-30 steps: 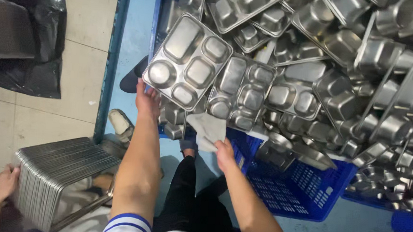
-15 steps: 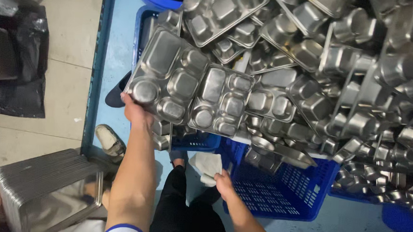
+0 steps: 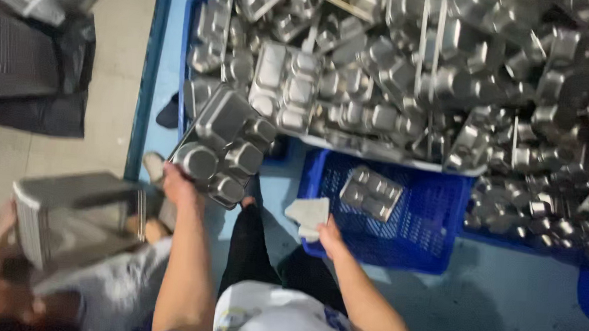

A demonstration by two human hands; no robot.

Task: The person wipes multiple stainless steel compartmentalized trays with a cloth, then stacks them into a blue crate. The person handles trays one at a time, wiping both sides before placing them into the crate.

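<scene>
While my left hand (image 3: 179, 182) grips the steel compartment tray (image 3: 224, 144) at centre-left, fingers curled under its edge; my right hand (image 3: 330, 234) pinches a grey cloth (image 3: 308, 214) beside the blue crate (image 3: 400, 223).

Shiny metal tray (image 3: 226, 144), soft pale cloth (image 3: 308, 214), perforated blue plastic crate (image 3: 406, 227)

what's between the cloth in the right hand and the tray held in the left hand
Nothing visible. The left hand grips the metal compartment tray at its near edge; the right hand holds the white cloth off to the side. Only open air above the person's black-trousered leg separates them.
</scene>
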